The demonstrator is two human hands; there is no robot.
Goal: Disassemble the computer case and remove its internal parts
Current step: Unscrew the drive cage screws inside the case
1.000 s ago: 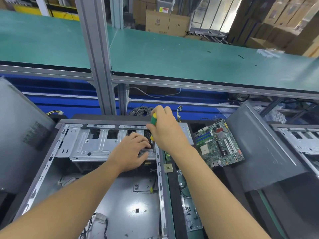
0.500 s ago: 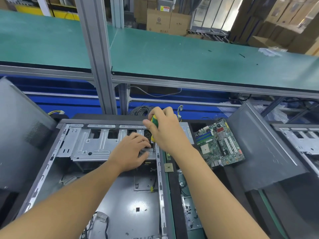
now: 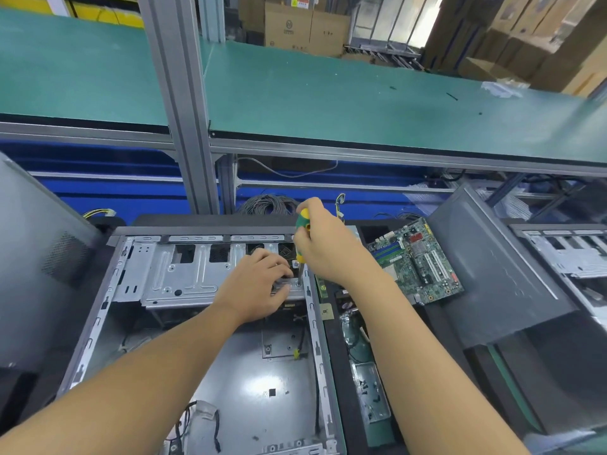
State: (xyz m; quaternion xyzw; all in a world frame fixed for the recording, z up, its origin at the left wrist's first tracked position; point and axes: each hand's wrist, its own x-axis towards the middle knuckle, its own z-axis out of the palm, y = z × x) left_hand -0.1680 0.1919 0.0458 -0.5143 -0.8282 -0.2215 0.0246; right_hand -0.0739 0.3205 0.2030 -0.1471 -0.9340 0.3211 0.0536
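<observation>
An open grey computer case (image 3: 98, 320) lies flat in front of me. A silver drive cage (image 3: 184, 274) spans its far end. My right hand (image 3: 328, 247) grips a green and yellow screwdriver (image 3: 303, 224) held upright, its tip down on the cage's right corner. My left hand (image 3: 256, 287) rests on that same corner, fingers curled over the metal bracket beside the tip. Black cables (image 3: 197, 418) lie on the case floor near me.
A green motherboard (image 3: 417, 261) lies to the right of the case. A grey side panel (image 3: 499, 274) leans beyond it, and another open case (image 3: 571, 254) sits at far right. A small tray with screws (image 3: 371, 392) lies beside the case. A green shelf (image 3: 361, 100) runs above.
My right hand has shifted its fingers slightly on the screwdriver handle, as if turning it. My left hand stays on the cage corner.
</observation>
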